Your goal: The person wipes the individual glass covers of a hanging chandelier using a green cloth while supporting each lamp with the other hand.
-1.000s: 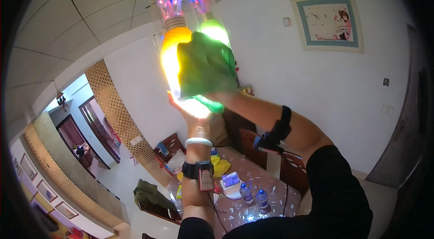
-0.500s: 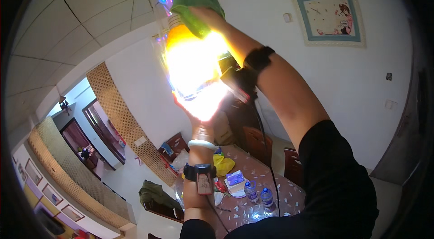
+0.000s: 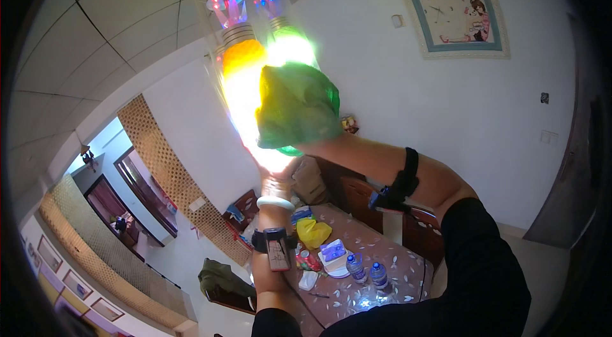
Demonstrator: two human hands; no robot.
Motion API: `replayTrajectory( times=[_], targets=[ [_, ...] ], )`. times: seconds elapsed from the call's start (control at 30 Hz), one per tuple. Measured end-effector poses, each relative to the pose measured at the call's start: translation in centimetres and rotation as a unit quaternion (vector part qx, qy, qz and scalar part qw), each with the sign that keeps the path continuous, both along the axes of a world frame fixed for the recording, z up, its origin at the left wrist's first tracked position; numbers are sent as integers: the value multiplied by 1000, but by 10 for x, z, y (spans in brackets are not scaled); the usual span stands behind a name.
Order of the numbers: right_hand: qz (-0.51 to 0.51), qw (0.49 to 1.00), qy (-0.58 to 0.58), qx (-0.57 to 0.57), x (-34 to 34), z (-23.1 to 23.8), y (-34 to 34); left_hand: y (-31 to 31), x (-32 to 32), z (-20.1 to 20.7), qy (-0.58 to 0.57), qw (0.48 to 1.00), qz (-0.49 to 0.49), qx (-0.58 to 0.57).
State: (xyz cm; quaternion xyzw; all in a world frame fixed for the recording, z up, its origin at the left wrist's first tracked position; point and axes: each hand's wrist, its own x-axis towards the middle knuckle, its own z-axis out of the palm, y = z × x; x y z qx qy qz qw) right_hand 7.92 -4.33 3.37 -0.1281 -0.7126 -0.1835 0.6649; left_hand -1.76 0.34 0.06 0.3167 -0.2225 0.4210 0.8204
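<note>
Lit pendant lamps hang from the ceiling, with clear glass tubes around them and small red and blue lights near their tops. My left hand [image 3: 275,164] is raised to the lower end of the orange-glowing pendant lamp [image 3: 244,60] and holds it there; glare washes out most of its fingers. A green cloth [image 3: 298,107] covers most of my right hand, which grips it against the lower right side of that lamp. Behind the cloth, a second pendant lamp [image 3: 288,47] glows white-green. Both forearms wear black straps with small devices and cables.
Below stands a dining table [image 3: 395,273] with patterned cover. On it are water bottles [image 3: 356,268], a yellow bag [image 3: 313,232], a tissue pack [image 3: 333,250] and red cans. Wooden chairs [image 3: 363,200] surround it, one with a dark green garment [image 3: 223,279]. A framed clock [image 3: 456,16] hangs on the wall.
My right hand has moved down with the green cloth, from the lamp's top to its lower right side. The second lamp now shows. My left hand stays at the lamp's lower end.
</note>
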Motion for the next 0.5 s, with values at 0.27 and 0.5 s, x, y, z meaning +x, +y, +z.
replayTrajectory(
  times=[0.27, 0.5],
  targets=[
    [252, 966, 28, 52, 19, 135, 87, -12, -1, 4, 1, 996, -81, -39],
    [301, 905, 190, -235, 29, 154, 83, 16, -7, -14, 2, 999, -47, 20]
  ],
)
